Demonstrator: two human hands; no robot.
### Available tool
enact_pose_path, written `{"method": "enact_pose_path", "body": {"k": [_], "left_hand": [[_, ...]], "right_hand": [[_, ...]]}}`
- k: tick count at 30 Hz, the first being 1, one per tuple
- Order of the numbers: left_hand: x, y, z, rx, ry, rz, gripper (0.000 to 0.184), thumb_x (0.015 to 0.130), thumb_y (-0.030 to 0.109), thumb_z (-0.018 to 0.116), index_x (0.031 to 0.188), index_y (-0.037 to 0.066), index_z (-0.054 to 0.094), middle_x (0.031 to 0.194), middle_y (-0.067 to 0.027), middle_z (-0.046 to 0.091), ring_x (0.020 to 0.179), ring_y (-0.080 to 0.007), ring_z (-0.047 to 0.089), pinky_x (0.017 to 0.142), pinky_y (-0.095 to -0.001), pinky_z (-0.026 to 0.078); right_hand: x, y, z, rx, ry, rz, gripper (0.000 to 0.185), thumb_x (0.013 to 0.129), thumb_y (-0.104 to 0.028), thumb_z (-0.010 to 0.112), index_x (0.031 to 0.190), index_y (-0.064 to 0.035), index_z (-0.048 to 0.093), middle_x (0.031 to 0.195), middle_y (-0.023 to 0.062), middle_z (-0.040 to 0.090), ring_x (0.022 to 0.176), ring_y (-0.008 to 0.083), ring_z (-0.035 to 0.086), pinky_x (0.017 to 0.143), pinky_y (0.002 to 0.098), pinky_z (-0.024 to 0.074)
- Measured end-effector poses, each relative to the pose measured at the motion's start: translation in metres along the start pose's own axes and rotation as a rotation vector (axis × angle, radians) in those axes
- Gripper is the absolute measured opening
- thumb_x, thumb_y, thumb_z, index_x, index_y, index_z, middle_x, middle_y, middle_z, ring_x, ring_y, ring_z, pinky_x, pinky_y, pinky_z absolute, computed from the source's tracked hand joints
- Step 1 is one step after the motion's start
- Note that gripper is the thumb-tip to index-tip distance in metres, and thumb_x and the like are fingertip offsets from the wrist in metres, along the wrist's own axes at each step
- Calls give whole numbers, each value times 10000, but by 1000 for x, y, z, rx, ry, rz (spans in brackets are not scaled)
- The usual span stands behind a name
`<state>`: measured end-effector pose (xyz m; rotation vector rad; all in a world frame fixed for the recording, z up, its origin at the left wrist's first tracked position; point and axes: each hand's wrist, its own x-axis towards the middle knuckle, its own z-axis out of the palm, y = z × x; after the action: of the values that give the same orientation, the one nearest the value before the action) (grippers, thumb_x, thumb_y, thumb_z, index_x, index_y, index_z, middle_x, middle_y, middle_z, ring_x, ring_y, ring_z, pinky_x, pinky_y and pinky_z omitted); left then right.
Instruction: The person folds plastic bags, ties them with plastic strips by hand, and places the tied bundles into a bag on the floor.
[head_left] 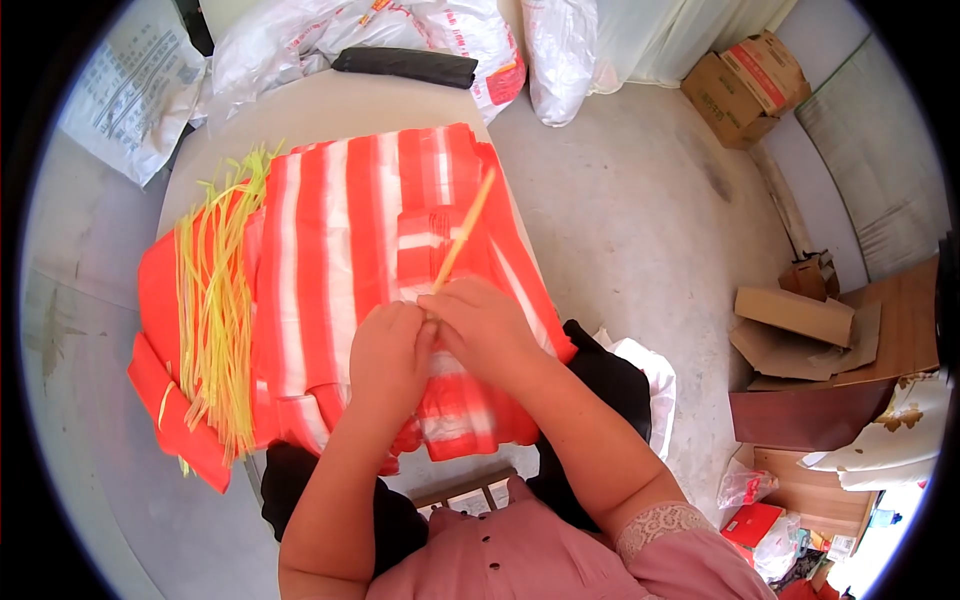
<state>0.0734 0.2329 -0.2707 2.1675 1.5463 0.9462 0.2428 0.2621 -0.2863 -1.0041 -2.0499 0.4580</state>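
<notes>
Both my hands meet over a pile of red-and-white striped plastic bags (312,250) on the table in front of me. My right hand (480,318) is closed on a yellow plastic strip (465,228), whose free end sticks up and away to the right, slightly blurred. Against it, my left hand (388,345) is closed too, and the fingertips of both hands touch; what lies between them is hidden. A folded striped bundle (418,262) shows just beyond and beneath the hands. Many loose yellow strips (215,315) lie across red plastic at the left.
A black roll (405,67) and white printed sacks (300,45) sit at the table's (235,130) far end. Cardboard boxes (735,95) stand on the floor far right. Nearer, an opened carton (800,335) rests by a brown wooden piece (810,415).
</notes>
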Motion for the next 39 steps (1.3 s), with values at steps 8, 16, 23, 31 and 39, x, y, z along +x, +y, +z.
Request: {"method": "enact_pose_path", "body": {"k": [8,16,23,31,39], "left_hand": [[-7,-3,0,-158,14,-112,72,943,31,706,996,0,668,875,-129,655,777,-270,636,712,-370,512],[-6,-5,3,-241,-3,-221,73,979,31,668,1037,-12,681,886,-127,701,787,-210,677,724,-328,534],[-5,-5,3,-244,-14,-231,81,975,32,678,1041,-15,685,892,-124,707,791,-217,682,733,-329,541],[-4,-1,-4,-267,-37,-307,88,964,37,690,1037,-11,697,907,-130,721,801,-221,690,736,-330,544],[-1,-16,2,107,110,-87,28,916,40,665,903,28,643,875,-137,653,872,-347,653,733,-445,539]], "right_hand": [[1,-9,-6,147,-42,178,202,886,14,690,1075,-36,744,1042,121,681,976,311,684,828,399,574],[4,-12,-15,616,-217,635,320,917,-58,688,1226,-29,609,1007,144,679,883,301,693,808,387,558],[-1,-9,-9,250,-133,318,360,884,-15,686,1223,-21,565,970,133,622,820,253,638,756,360,532],[1,-18,-25,489,-125,553,414,820,72,643,1200,-44,528,982,61,543,734,130,532,669,293,486],[-7,-8,-41,583,-229,645,340,809,67,626,1109,-42,507,917,48,531,738,122,528,665,292,462]]}}
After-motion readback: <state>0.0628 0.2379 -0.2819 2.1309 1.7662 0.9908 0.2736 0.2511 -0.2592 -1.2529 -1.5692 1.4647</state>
